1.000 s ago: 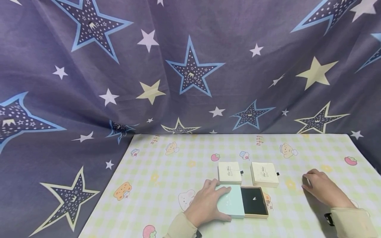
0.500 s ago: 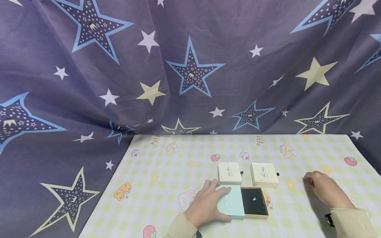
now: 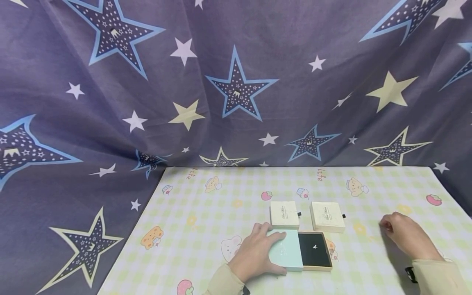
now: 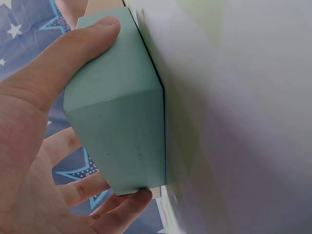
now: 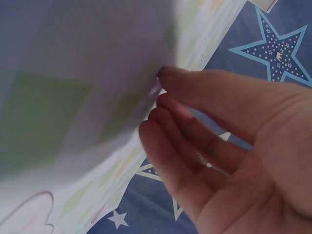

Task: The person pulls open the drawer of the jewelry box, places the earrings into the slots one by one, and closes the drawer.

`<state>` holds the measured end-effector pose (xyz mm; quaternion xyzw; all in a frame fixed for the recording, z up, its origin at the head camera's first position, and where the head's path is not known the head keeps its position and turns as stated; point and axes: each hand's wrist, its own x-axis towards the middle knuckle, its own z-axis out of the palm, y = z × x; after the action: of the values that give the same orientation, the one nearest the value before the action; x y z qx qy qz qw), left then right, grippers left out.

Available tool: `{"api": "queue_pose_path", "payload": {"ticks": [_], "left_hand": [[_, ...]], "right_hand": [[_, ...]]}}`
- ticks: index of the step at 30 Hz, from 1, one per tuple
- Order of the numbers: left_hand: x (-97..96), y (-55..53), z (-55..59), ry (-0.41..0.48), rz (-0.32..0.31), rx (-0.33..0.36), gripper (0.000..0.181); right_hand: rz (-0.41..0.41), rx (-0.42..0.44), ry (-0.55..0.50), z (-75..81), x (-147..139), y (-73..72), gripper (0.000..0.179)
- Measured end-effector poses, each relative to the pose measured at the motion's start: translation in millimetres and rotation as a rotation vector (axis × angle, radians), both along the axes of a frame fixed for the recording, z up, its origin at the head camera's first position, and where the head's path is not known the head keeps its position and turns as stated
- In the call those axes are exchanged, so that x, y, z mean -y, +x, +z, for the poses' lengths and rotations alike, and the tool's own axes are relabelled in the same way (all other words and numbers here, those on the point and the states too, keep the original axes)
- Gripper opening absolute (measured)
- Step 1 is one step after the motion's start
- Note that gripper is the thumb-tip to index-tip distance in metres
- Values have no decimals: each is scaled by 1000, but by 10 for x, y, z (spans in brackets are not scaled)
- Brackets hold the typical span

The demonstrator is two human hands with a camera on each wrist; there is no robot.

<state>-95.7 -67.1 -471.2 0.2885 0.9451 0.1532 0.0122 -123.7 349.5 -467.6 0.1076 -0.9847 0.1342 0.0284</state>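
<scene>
My left hand point(image 3: 256, 252) grips the mint-green sleeve point(image 3: 285, 250) of a drawer-style gift box, thumb on the near side and fingertips on the far side. In the left wrist view, the thumb lies on one face of the sleeve point(image 4: 122, 102). The box's drawer point(image 3: 314, 250), lined in black, sticks out to the right. A tiny silvery star-like piece point(image 3: 315, 246) lies on the lining. Away to the right, my right hand point(image 3: 409, 235) is low over the table with curled fingers. Its thumb and index tips nearly meet; whether something tiny is between them is unclear.
Behind the mint box stand two cream gift boxes, one on the left point(image 3: 284, 214) and one on the right point(image 3: 327, 216), each with a black tab on its right side. A checked cloth covers the table point(image 3: 206, 229). A starry curtain point(image 3: 236, 135) hangs behind.
My right hand's thumb and fingers have drawn together, and the hand has shifted slightly to the right. The left hand and the boxes stay put.
</scene>
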Motion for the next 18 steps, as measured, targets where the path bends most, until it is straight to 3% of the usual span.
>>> {"api": "queue_pose_path", "payload": {"ticks": [8, 18], "left_hand": [[3, -2, 3, 1, 0, -5, 89], [2, -8, -5, 6, -5, -1, 89]], "right_hand": [[-92, 87, -42, 36, -10, 16, 10], [-98, 67, -65, 66, 16, 29, 4]]}}
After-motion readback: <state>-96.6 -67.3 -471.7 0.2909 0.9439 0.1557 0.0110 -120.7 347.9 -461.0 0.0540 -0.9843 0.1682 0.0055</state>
